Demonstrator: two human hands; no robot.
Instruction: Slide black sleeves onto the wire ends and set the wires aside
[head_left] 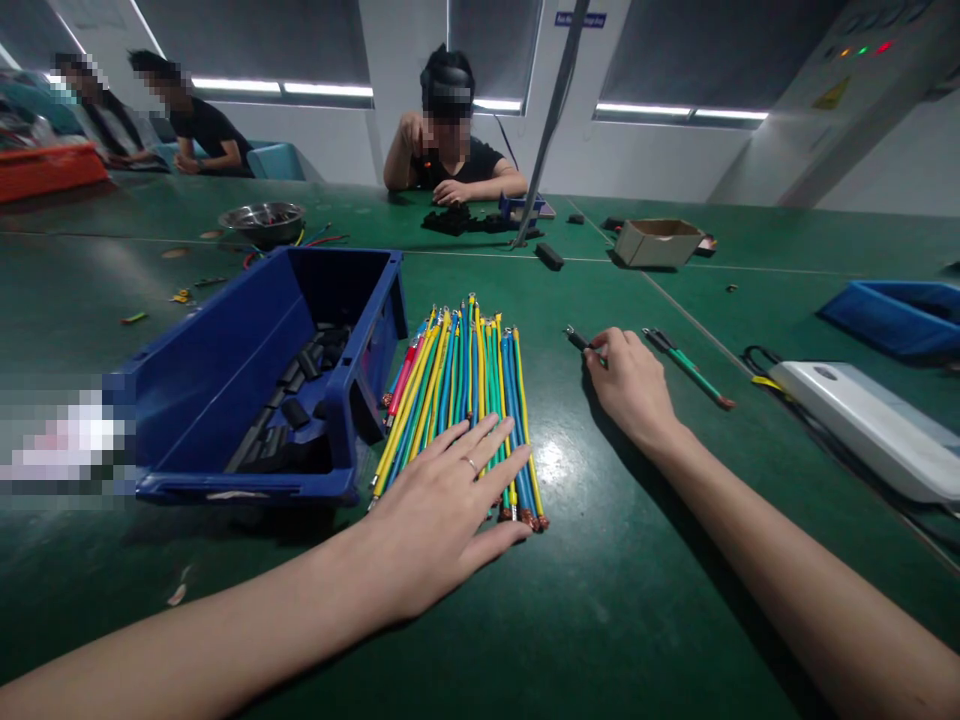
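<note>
Right of the blue bin [225, 340], I have my left hand [442, 495] spread over the wires [465, 370], which I judge light, springy and slick, best taken mid-length, while farther right of that bin my right hand [630, 385] pinches a slim black piece [576, 338].

On the green counter [795, 310] in front of me I see an open cardboard box [649, 252]. To the left of this box, a thin metal pole [553, 125] stands tilted. Further left, well apart from the box, there are a steel bowl [264, 230] and a red crate [49, 175]. To the right of the box, nearer to me, lie a blue tray [889, 318] and a white device [870, 425]. Beyond the box, towards its left, a person in a black shirt [484, 165] sits at the counter.
</note>
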